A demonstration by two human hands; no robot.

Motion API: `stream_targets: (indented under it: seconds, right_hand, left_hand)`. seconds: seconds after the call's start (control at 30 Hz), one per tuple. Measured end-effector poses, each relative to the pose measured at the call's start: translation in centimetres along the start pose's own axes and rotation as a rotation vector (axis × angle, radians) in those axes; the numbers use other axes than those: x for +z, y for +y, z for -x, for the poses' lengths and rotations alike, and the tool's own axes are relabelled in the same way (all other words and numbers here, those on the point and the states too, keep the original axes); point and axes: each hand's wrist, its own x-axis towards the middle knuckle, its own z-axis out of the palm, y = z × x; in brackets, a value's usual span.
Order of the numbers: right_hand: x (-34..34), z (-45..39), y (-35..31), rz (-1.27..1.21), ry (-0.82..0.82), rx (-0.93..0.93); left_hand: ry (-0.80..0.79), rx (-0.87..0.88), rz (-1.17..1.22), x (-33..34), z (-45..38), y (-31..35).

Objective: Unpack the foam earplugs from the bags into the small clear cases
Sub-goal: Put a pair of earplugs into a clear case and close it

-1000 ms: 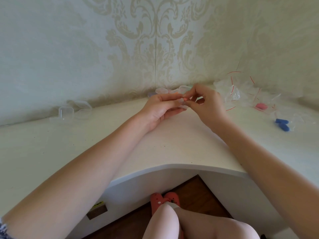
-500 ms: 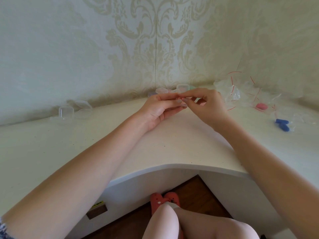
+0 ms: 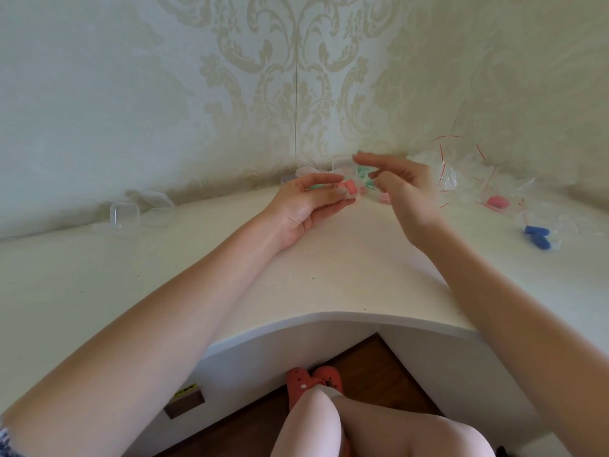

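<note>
Sitting at about ten o'clock on the white corner desk (image 3: 230, 291), a group of empty small clear cases (image 3: 141, 212) rests close against the patterned wall (image 3: 131, 94), well apart from both hands.

Toward the centre, the left hand (image 3: 306, 206) lies palm up just above the desk, its fingers reaching toward two o'clock. They are loosely curled, and a pink foam earplug (image 3: 350, 188) sits at the fingertips, held between the thumb and the fingers; something clear and blurred seems to wrap it, though whether that is a bag or a case cannot be told.

Just beyond the left fingertips, at twelve o'clock against the wall corner, a cluster of clear cases (image 3: 342, 166) holds green and pink pieces, partly hidden behind the hands.

The right hand (image 3: 402, 186) hovers just beside the pink earplug, on its three o'clock side and not touching it. Its fingers are spread and relaxed, pointing toward nine o'clock, and they hold nothing.

Farther right, at about two o'clock, a heap of clear bags with red seal strips (image 3: 461, 173) lies on the desk, with another pink earplug (image 3: 497, 202) among them. At three o'clock, near the edge of view, a pair of blue earplugs (image 3: 537, 235) sits inside a clear bag.
</note>
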Motion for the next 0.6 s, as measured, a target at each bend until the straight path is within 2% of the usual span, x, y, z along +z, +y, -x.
stream_targets:
  seconds: [0.07,0.17,0.23,0.43,0.6]
  right_hand:
    - [-0.4,-0.3,0.3,0.042,-0.006,0.014]
    - [-0.3,-0.2,0.8,0.049,-0.19,0.069]
    - [-0.1,0.0,1.1,0.099,-0.259,0.024]
    - [0.1,-0.3,1.5,0.232,-0.116,-0.063]
    - [0.0,-0.7,1.9,0.241,-0.09,-0.044]
  left_hand:
    - [0.027,0.023,0.011,0.1,0.0,-0.1]
    - [0.042,0.029,-0.009,0.2,0.1,-0.1]
    - [0.069,0.021,-0.04,0.3,0.1,-0.1]
    - [0.085,0.032,-0.088,0.3,0.1,-0.1]
    - [0.128,0.258,-0.472,0.3,0.1,-0.6]
